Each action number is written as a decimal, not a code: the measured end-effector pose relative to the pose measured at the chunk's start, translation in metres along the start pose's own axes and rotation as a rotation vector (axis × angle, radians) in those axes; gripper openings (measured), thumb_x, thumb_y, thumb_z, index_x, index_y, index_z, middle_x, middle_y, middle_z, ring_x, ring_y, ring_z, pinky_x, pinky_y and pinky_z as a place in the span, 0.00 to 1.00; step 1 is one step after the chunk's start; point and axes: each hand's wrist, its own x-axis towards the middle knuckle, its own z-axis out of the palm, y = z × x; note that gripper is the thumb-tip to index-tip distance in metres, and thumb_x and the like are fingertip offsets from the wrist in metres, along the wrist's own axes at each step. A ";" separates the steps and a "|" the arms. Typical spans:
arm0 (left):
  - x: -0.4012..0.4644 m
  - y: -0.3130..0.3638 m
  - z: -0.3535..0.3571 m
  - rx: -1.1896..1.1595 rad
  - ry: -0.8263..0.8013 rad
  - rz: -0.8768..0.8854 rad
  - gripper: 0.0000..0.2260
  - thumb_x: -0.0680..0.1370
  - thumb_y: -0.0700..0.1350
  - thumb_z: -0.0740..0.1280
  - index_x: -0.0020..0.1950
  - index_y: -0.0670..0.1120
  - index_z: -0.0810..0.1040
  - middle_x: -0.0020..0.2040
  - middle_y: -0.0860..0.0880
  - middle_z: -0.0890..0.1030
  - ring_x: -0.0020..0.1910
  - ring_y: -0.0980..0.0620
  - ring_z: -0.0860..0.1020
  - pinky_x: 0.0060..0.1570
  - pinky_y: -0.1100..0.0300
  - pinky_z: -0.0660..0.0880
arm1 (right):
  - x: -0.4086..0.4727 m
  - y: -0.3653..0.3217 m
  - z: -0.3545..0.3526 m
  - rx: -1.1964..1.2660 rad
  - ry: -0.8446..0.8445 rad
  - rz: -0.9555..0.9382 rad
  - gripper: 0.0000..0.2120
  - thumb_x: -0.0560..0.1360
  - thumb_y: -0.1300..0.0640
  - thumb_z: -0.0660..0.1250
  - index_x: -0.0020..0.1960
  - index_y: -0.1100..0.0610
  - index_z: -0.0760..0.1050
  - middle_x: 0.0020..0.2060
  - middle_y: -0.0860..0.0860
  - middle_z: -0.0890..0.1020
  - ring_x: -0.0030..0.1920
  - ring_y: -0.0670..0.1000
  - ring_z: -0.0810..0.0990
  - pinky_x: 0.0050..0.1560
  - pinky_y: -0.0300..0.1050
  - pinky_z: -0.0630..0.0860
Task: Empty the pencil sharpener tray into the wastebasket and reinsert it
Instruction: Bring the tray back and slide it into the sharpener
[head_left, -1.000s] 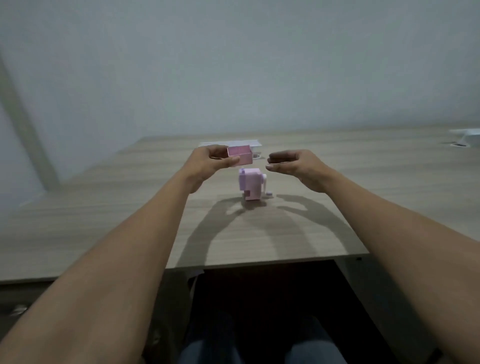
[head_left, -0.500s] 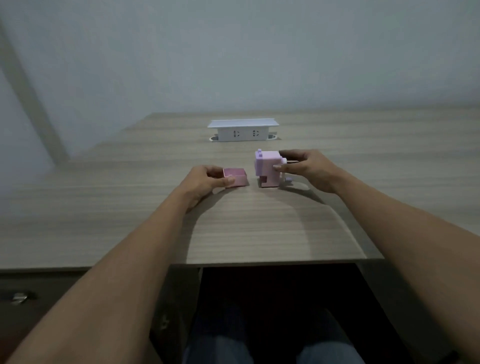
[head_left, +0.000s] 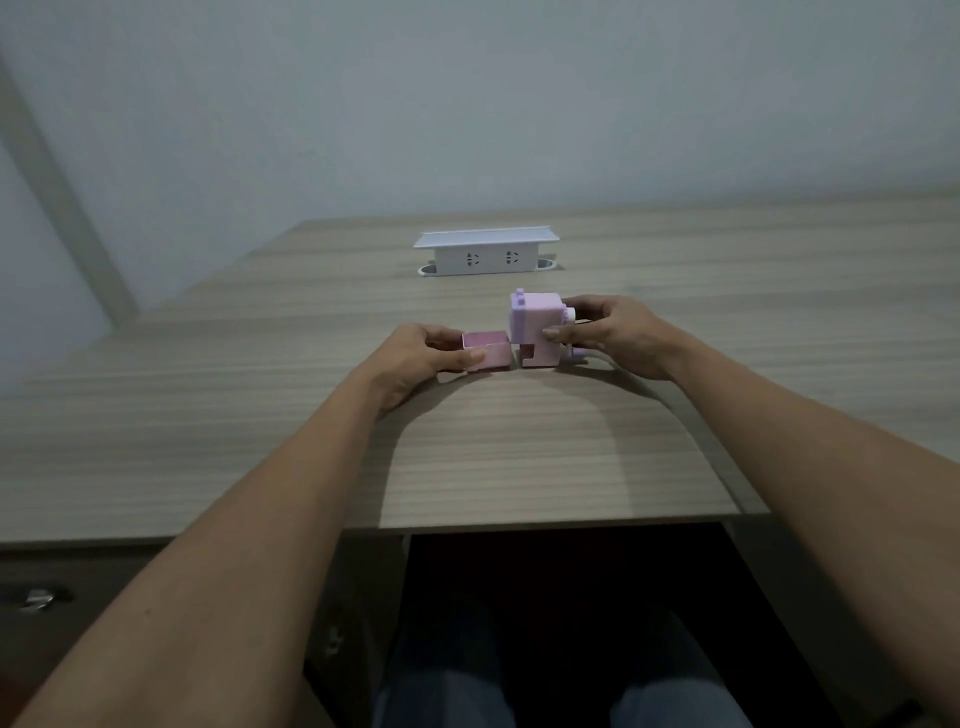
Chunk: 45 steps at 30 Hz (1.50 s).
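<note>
A small pink tray (head_left: 488, 349), open at the top, rests low on the wooden desk (head_left: 467, 457) with my left hand (head_left: 421, 358) gripping its left side. Its right end sits just at the left face of the purple pencil sharpener (head_left: 537, 327), which stands upright on the desk. My right hand (head_left: 618, 335) holds the sharpener from the right, thumb on its front and fingers around the crank side. The wastebasket is not in view.
A white pop-up power socket box (head_left: 485, 253) stands on the desk behind the sharpener. The desk's front edge runs across below my forearms, with dark leg space and my knees under it. A drawer handle (head_left: 36, 597) shows at lower left.
The tray came down from above the sharpener to desk level and has slid right until it meets the sharpener. My right hand closed on the sharpener's body.
</note>
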 end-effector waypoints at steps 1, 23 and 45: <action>0.000 0.000 0.000 -0.001 -0.003 0.002 0.16 0.73 0.42 0.77 0.60 0.39 0.85 0.50 0.43 0.88 0.43 0.52 0.84 0.47 0.63 0.81 | 0.000 0.000 0.000 0.000 -0.003 0.002 0.22 0.71 0.65 0.76 0.64 0.60 0.79 0.55 0.57 0.86 0.55 0.53 0.85 0.59 0.47 0.80; 0.007 0.004 0.015 0.021 -0.013 0.031 0.17 0.73 0.41 0.77 0.61 0.39 0.84 0.54 0.38 0.87 0.44 0.51 0.82 0.44 0.64 0.80 | -0.002 -0.001 -0.002 0.005 -0.001 0.021 0.24 0.72 0.65 0.76 0.67 0.61 0.77 0.55 0.55 0.86 0.53 0.50 0.84 0.51 0.40 0.80; 0.032 0.025 0.048 0.011 0.035 0.176 0.19 0.75 0.39 0.75 0.66 0.43 0.81 0.55 0.47 0.86 0.44 0.55 0.85 0.48 0.60 0.83 | 0.010 -0.002 -0.009 -0.079 0.053 -0.087 0.25 0.70 0.62 0.77 0.67 0.55 0.79 0.54 0.50 0.87 0.49 0.45 0.85 0.47 0.41 0.79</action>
